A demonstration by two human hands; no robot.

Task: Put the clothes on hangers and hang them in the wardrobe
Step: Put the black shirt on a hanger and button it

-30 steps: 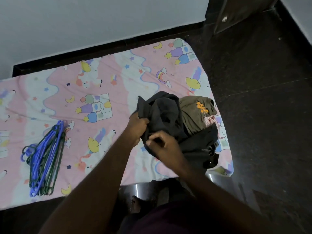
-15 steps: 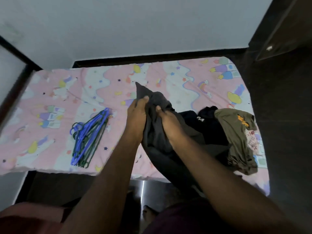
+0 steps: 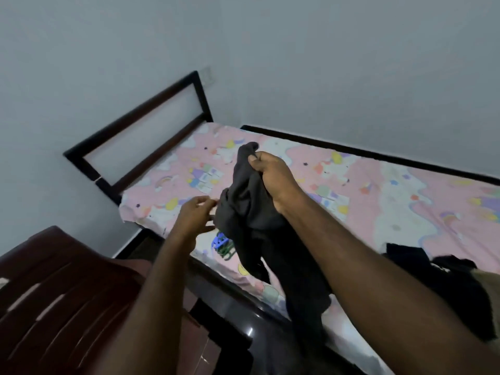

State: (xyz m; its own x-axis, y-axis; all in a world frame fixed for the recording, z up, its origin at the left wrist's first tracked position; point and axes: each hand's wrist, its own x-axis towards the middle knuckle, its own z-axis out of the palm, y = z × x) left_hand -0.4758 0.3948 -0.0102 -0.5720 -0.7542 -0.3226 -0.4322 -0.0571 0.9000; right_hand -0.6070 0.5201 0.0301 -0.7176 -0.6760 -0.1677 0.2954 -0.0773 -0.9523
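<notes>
right hand point(image 3: 273, 177) grips the dark garment point(image 3: 251, 212); left hand point(image 3: 196, 217), fingers loose, should take a hanger point(image 3: 223, 244) just below it.

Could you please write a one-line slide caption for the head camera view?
Right hand lifts a dark grey garment above the bed; left hand reaches beside it.

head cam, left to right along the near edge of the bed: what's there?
Brown plastic chair → left hand → hangers → dark grey garment gripped by right hand → pile of dark clothes.
</notes>
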